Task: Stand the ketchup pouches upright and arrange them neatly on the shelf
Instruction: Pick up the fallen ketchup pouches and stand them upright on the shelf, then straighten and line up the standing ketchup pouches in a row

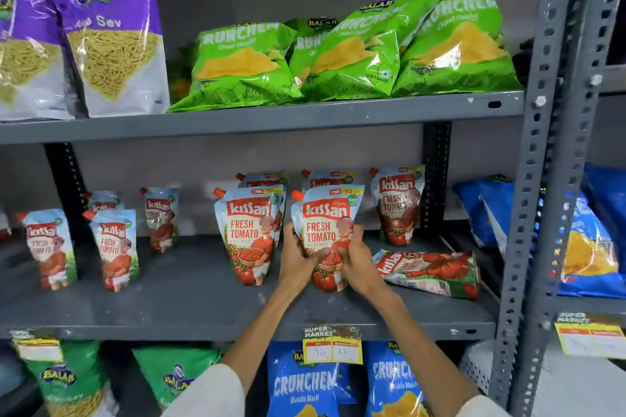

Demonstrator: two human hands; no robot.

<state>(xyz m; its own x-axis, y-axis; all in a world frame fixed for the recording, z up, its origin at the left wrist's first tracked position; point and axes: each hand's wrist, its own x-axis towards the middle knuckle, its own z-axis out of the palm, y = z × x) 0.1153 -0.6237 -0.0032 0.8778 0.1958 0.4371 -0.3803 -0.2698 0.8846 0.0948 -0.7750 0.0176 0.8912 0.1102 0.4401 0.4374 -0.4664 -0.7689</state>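
Both hands hold one upright Kissan ketchup pouch on the grey middle shelf. My left hand grips its left side and my right hand its right side, near the bottom. Another upright pouch stands just left of it, with two more behind. A further pouch stands at the back right. One pouch lies flat on its side right of my hands. Several smaller pouches stand upright at the shelf's left.
Green chip bags and purple sev bags fill the shelf above. Blue chip bags sit below, behind a price tag. A perforated steel upright bounds the right side, with blue bags beyond it.
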